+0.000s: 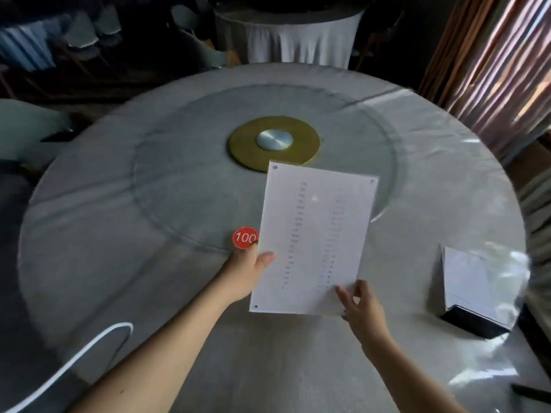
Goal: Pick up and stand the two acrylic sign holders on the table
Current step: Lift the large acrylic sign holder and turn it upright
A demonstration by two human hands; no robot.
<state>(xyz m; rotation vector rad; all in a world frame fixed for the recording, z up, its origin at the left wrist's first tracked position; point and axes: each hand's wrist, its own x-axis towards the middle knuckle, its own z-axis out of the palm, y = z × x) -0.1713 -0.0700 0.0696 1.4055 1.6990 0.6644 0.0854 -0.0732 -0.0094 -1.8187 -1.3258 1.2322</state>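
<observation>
A flat acrylic sign holder (316, 234) with a white printed sheet inside is held above the round table (119, 234), tilted toward me. My left hand (249, 271) grips its left edge with the thumb on the front. My right hand (362, 305) pinches its lower right corner. A red round disc (244, 237) marked 100 shows just behind the left hand; whether the hand holds it I cannot tell. A second sign holder (468, 287) with a black base stands on the table at the right.
A glass turntable (185, 180) with a gold and silver hub (274, 141) covers the table's centre. The back of a chair (74, 362) is at the near left. Another draped table (289, 37) stands behind, and striped curtains (501, 64) hang at the right.
</observation>
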